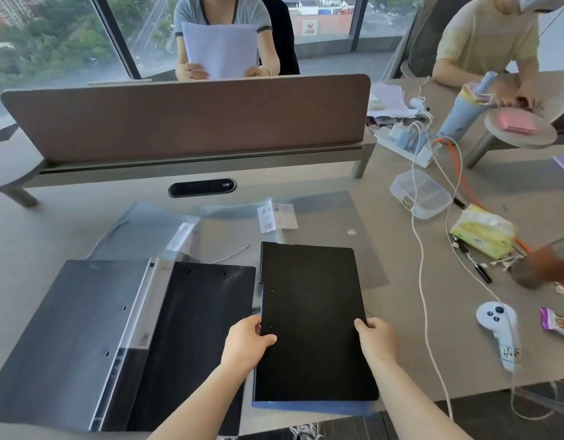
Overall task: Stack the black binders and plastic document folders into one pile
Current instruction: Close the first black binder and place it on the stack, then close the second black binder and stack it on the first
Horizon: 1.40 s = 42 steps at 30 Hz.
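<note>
The counter [417,328] is big and grey. The landmark is the black binder [312,319] in the middle, near the front edge.

That binder lies flat on a blue folder [309,407], which peeks out just under its near edge. Both hands hold it. The left hand [247,342] is clamped on its left edge, thumb on top. The right hand [377,339] is clamped on its right edge.

Just left of it lies a second black binder [191,338]. Left of that one lies a grey binder [65,338], the biggest thing there. Behind the middle binder lie clear folders [318,223] and [147,230], partly under it and overlapping each other.

What could go wrong: the pile sits close to the counter's front edge. If the hands pull it nearer, it could tip off. The plastic folders look slippery, so the top binder may slide when more things go on. A white cable [421,281] runs to the right of the binder and could get caught if the pile moves that way.

Count: I see three binders, two black and one grey. I see one blue folder. I see at least two clear folders, but they overlap, so I cannot tell how many for sure. There are two hands.
</note>
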Each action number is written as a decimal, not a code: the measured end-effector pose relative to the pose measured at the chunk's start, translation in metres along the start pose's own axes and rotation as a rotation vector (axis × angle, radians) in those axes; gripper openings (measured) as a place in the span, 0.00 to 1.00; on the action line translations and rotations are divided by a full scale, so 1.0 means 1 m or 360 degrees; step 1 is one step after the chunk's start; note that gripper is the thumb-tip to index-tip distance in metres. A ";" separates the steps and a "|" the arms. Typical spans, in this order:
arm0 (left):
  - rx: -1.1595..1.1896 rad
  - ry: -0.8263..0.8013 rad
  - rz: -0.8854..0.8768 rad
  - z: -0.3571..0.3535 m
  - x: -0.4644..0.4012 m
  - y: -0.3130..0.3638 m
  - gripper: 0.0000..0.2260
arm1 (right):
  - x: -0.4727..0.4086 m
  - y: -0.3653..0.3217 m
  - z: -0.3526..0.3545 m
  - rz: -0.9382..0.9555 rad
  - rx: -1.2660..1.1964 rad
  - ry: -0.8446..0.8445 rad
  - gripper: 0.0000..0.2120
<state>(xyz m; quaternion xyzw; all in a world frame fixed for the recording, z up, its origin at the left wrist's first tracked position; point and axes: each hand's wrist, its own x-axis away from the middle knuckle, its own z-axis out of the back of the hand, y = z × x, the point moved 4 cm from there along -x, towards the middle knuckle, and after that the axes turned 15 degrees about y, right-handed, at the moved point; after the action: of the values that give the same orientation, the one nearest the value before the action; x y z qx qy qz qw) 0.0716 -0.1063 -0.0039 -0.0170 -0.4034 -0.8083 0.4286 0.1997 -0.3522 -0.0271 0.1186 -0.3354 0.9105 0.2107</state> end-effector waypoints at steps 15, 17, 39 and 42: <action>-0.0302 0.0103 -0.0063 -0.004 0.001 -0.005 0.16 | 0.005 0.001 0.002 0.0140 0.0196 0.0087 0.08; -0.0303 0.0084 -0.0058 -0.004 0.001 -0.007 0.19 | 0.007 -0.002 0.002 0.0143 0.0185 0.0111 0.08; -0.0734 0.0491 -0.0196 0.089 -0.040 -0.073 0.31 | 0.116 -0.178 -0.129 0.1442 0.0479 -0.0588 0.24; -0.0790 0.0475 -0.0218 0.094 -0.046 -0.081 0.33 | 0.119 -0.186 -0.142 0.1489 0.0629 -0.0598 0.26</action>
<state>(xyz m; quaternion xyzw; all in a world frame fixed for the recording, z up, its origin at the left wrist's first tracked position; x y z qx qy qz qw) 0.0133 0.0123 -0.0093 0.0251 -0.1262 -0.9027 0.4105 0.1703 -0.0946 0.0135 0.1548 -0.2068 0.9160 -0.3071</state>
